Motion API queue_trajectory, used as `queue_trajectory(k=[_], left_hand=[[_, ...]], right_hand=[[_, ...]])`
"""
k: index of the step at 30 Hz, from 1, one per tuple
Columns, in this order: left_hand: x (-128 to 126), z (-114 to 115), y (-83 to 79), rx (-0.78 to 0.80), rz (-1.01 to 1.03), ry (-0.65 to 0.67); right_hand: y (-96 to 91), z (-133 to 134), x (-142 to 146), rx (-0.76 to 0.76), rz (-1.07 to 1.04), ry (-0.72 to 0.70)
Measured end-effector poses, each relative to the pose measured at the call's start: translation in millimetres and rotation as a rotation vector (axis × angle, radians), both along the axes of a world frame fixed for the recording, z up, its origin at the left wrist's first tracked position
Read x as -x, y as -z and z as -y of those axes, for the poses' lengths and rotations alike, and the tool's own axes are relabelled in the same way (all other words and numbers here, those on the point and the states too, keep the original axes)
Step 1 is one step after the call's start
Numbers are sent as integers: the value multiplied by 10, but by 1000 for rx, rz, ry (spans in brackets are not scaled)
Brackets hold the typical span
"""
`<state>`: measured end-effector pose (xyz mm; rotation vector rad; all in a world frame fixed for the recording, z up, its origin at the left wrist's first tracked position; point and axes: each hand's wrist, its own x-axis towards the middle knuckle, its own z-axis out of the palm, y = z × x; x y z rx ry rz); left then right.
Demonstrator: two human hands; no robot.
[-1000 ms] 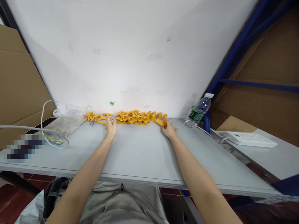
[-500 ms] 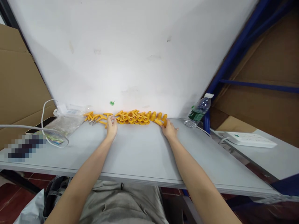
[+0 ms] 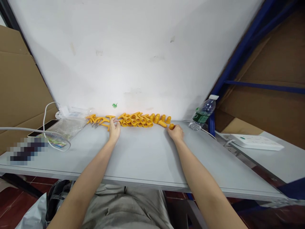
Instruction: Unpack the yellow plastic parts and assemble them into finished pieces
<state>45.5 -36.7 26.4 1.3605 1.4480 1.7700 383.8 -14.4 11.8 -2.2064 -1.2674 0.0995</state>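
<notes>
A row of several small yellow plastic caps [image 3: 139,120] lies along the far edge of the grey table [image 3: 143,156], against the white wall. Left of them sit several yellow T-shaped pieces [image 3: 100,120] with small metal chains. My left hand [image 3: 114,129] rests on the table between the two groups, fingers curled and touching a T-shaped piece. My right hand [image 3: 176,131] is at the right end of the row, its fingertips pinched on one yellow cap [image 3: 171,126] that is a little apart from the others.
A clear plastic bag [image 3: 66,125], a phone and a white cable [image 3: 45,127] lie at the left. A water bottle [image 3: 202,113] stands at the right by a blue rack post. A white power strip [image 3: 254,142] sits on the neighbouring table. Cardboard flanks both sides.
My right hand has drawn back slightly to the right, bringing one yellow cap away from the end of the row. My left hand has stayed in place.
</notes>
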Motion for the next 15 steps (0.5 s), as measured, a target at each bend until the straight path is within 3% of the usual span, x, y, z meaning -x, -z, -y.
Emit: queue_trajectory(k=[4,9,15], left_hand=[[7,0,-4,-2,8,4],[10,14,-19,-5,-4,6],[-13,58,-54,24,-23,-5]], right_hand=[[-11,-23,-54,4,-55,-20],[-11,-34,6,63,-44,-148],[28,-29,72,32,7,-241]])
